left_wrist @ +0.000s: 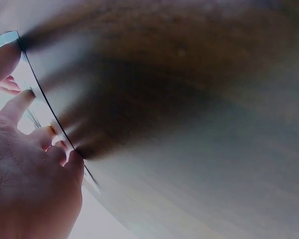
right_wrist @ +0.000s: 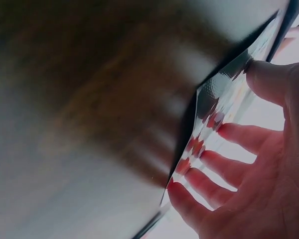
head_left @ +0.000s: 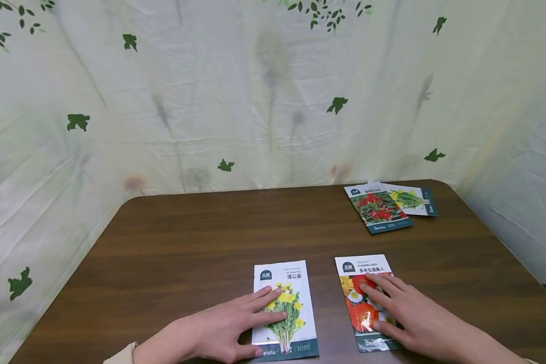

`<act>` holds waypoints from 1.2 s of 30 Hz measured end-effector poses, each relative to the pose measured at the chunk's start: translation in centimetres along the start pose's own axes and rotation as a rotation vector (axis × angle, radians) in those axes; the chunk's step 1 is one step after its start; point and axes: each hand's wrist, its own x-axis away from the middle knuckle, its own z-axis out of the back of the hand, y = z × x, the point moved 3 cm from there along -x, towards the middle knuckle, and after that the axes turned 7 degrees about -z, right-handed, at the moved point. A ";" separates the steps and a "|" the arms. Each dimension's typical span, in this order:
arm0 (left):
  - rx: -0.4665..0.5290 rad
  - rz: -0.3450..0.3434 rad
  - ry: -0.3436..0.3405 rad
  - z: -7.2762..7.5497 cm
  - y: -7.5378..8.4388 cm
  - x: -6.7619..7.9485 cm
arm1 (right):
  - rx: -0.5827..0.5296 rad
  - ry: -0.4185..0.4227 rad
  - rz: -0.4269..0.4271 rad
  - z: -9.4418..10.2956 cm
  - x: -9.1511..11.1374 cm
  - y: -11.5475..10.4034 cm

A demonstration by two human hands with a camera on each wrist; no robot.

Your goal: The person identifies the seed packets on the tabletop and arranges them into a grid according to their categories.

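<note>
Two flower seed packets lie face up near the front of the table, side by side with a gap between them. My left hand (head_left: 236, 323) rests with spread fingers on the seed packet with yellow dandelions (head_left: 296, 323); its fingertips (left_wrist: 25, 97) touch the face in the left wrist view. On the other seed packet, with red, orange and white blooms (head_left: 357, 298), my right hand (head_left: 418, 318) lies with fingers apart. In the right wrist view its thumb and fingertips (right_wrist: 229, 130) touch that packet's glossy surface, and the packet's near edge stands slightly off the table.
At the back right of the brown table (head_left: 200, 242), a seed packet with red flowers (head_left: 377, 210) overlaps another with yellow flowers (head_left: 411, 201). A pale curtain (head_left: 236, 91) with green leaf prints hangs behind the table and along its sides.
</note>
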 end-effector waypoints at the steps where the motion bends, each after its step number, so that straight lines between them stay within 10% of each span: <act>1: 0.005 0.001 -0.002 0.0 0.0 0.0 | 0.002 0.001 0.001 0.0 -0.1 -0.1; 36: 0.047 0.033 -0.034 -0.1 -0.2 0.1 | 0.008 -0.008 0.009 -0.1 -1.1 -1.4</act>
